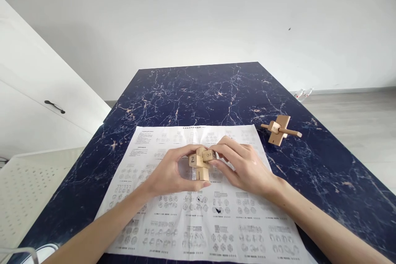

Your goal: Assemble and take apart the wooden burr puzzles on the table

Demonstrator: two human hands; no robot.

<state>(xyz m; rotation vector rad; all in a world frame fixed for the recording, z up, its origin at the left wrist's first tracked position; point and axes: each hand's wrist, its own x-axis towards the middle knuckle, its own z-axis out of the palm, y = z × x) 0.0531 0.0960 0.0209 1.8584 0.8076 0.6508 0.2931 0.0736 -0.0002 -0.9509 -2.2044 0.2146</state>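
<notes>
Over the printed sheet, my left hand (177,172) grips a small wooden burr puzzle (197,161), thumb below and fingers behind it. Its pale block ends carry handwritten numbers, with 1, 2 and 3 showing. At its right side, the fingertips of my right hand (239,161) close on the wooden puzzle piece (208,156) marked 3. This piece touches the rest of the puzzle; how far it sits inside cannot be made out. The fingers hide the puzzle's back and part of its right side.
The creased instruction sheet (173,220) bears rows of small puzzle drawings and lies on a dark blue marbled table (198,95). To the right stands another wooden puzzle (278,130) with crossed pieces. A white cabinet (40,90) and a perforated cream seat (37,185) are at the left.
</notes>
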